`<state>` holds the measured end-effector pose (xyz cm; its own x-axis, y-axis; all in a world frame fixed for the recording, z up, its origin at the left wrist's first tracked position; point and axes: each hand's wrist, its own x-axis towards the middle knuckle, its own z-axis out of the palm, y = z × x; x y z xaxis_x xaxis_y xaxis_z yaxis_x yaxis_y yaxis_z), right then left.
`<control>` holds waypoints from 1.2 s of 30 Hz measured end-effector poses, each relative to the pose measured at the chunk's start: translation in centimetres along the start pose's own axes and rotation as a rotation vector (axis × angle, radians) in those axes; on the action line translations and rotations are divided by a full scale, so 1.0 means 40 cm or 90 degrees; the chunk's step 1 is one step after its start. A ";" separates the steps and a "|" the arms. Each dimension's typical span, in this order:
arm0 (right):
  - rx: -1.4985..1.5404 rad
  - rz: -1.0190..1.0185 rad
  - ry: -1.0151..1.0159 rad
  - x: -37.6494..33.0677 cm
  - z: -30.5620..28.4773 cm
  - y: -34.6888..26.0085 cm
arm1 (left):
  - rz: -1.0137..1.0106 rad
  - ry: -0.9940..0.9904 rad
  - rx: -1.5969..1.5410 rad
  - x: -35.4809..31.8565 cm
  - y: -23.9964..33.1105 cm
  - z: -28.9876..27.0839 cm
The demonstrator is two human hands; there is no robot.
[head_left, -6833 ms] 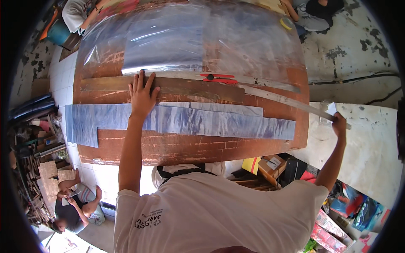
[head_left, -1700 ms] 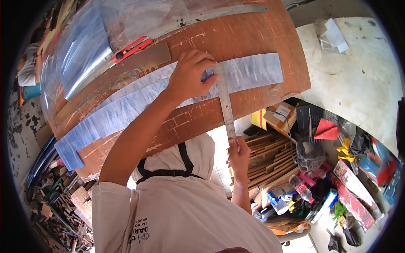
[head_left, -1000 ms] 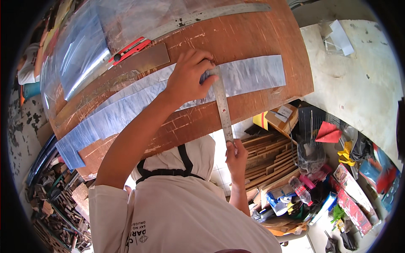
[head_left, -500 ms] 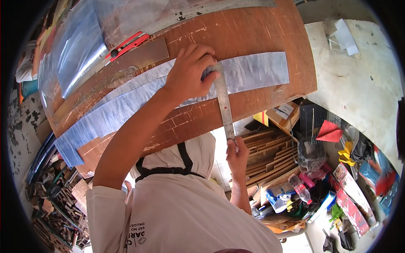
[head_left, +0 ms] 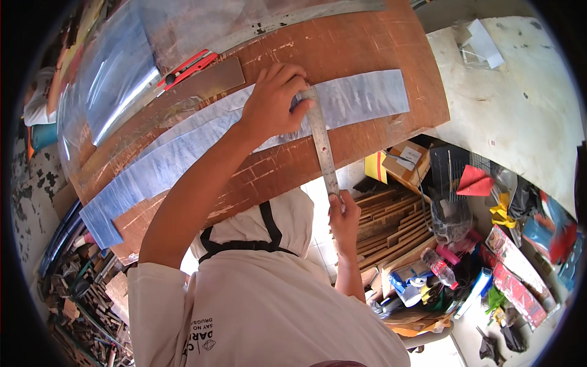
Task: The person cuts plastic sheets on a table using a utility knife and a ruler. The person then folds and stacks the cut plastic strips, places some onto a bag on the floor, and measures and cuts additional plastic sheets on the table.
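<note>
A long blue-grey streaked strip (head_left: 367, 98) lies curved in view across the brown wooden board (head_left: 379, 49). Across it, pointing toward my body, rests a narrow steel ruler (head_left: 322, 137). My left hand (head_left: 275, 101) is closed around the ruler's far end, its fingers curled over the strip's far edge. My right hand (head_left: 345, 211) pinches the near end, which juts past the board's front edge. Beyond my left hand lie a red utility knife (head_left: 189, 66) and a flat brownish rectangular plate (head_left: 217, 79).
A long metal straightedge (head_left: 293, 15) and clear plastic sheeting (head_left: 116, 67) lie at the back. A pale tabletop (head_left: 507, 92) stands at right. Below are stacked wood strips (head_left: 391, 223), a plastic bottle (head_left: 439, 267) and, at left, many wood offcuts (head_left: 85, 300).
The whole view has shifted slightly, with the board appearing a little farther left. Both hands keep their hold on the ruler, which stays across the strip.
</note>
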<state>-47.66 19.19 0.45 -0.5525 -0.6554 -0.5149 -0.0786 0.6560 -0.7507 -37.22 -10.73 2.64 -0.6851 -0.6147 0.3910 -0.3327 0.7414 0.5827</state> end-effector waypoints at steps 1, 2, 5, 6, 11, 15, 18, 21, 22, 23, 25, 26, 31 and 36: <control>0.005 -0.007 0.006 0.001 0.001 -0.004 | -0.002 0.002 -0.002 -0.001 0.000 0.001; 0.010 -0.015 0.012 -0.001 0.001 -0.008 | 0.007 0.006 -0.003 -0.002 0.002 0.001; -0.012 -0.065 0.019 0.005 0.008 0.025 | -0.002 0.008 -0.004 -0.004 0.001 -0.006; 0.013 -0.067 0.014 0.003 0.008 0.025 | 0.001 0.018 -0.018 -0.006 -0.001 -0.002; 0.104 -0.036 0.028 -0.050 -0.026 -0.029 | 0.011 0.057 -0.016 -0.015 0.006 -0.019; 0.068 -0.120 0.048 -0.094 -0.084 -0.048 | 0.070 0.091 0.020 -0.012 0.056 -0.088; 0.082 -0.104 -0.001 -0.157 -0.104 -0.190 | -0.103 -0.005 -0.195 -0.030 0.095 -0.227; -0.009 -0.172 -0.053 -0.168 -0.105 -0.256 | -0.298 -0.017 -0.520 -0.123 0.085 -0.340; -0.073 -0.209 -0.080 -0.167 -0.103 -0.280 | -0.320 0.056 -0.549 -0.169 0.068 -0.385; -0.077 -0.220 -0.090 -0.163 -0.103 -0.307 | -0.342 0.133 -0.576 -0.218 0.046 -0.433; -0.324 -0.407 -0.086 -0.161 -0.098 -0.378 | -0.422 0.292 -0.551 -0.337 -0.013 -0.542; -0.377 -0.413 -0.091 -0.173 -0.086 -0.449 | -0.453 0.362 -0.517 -0.405 -0.052 -0.593; -0.413 -0.638 -0.179 -0.086 0.044 -0.610 | -0.497 0.626 -0.445 -0.689 -0.114 -0.778; -0.328 -0.728 -0.250 0.079 0.261 -0.722 | -0.580 0.843 -0.231 -0.864 -0.042 -0.733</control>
<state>-38.48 -5.72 16.18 0.3071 -0.9395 0.1517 -0.6916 -0.3298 -0.6426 6.03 1.37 9.04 0.6982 -0.7151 0.0350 -0.0001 0.0488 0.9988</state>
